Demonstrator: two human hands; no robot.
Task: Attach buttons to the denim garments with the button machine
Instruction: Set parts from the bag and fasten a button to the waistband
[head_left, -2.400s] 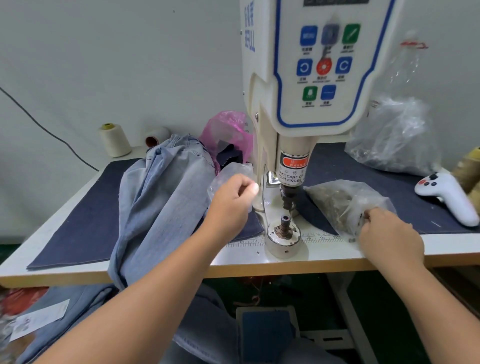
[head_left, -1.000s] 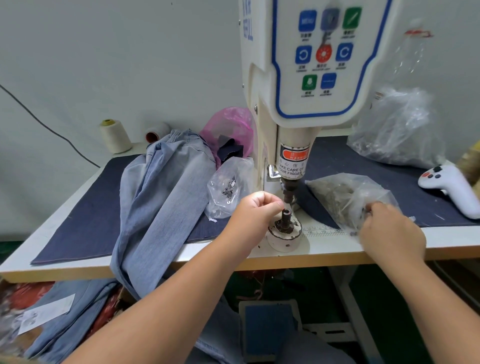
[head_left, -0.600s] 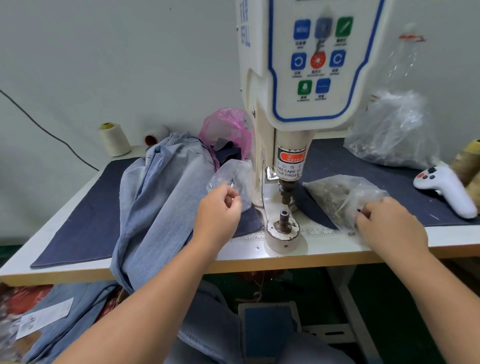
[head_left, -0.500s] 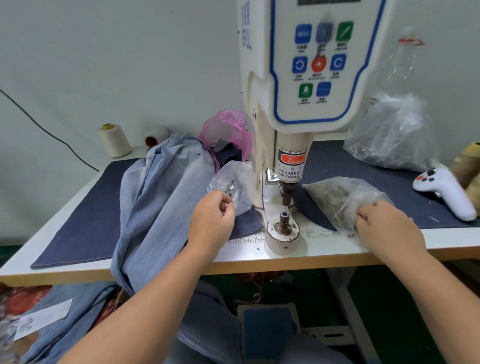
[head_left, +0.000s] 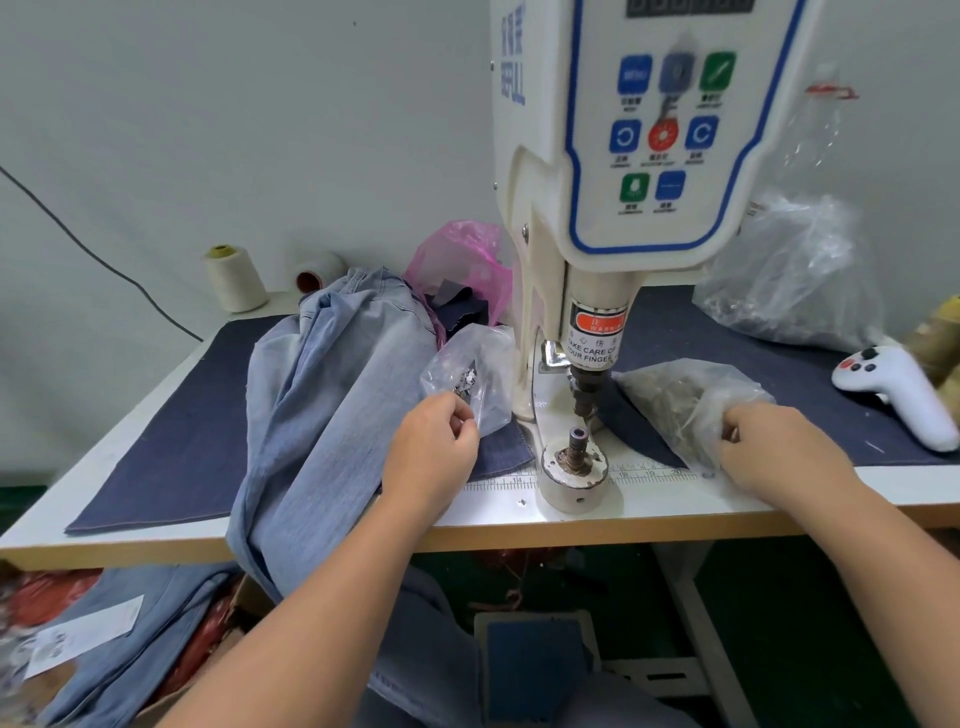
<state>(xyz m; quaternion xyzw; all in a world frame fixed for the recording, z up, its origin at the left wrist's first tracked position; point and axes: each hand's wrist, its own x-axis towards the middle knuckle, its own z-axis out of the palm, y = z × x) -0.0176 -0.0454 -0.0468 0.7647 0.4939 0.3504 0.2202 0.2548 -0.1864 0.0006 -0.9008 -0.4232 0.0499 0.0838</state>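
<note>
White worktable (head_left: 156, 395) bearing the button machine (head_left: 587, 291) and pale denim garment (head_left: 322, 415). Left hand (head_left: 431, 457) pinches a small clear bag (head_left: 475, 376); right hand (head_left: 779, 447) grips a larger bag (head_left: 675, 400).

Button machine (head_left: 623, 156): cream housing, blue-edged control panel, stands upright on the table; bare metal post die (head_left: 576, 446) on its round base. Light-blue denim garment (head_left: 332, 395) lies crumpled left of it, draped over the front edge (small clear bag of buttons (head_left: 470, 379) just beside).
</note>
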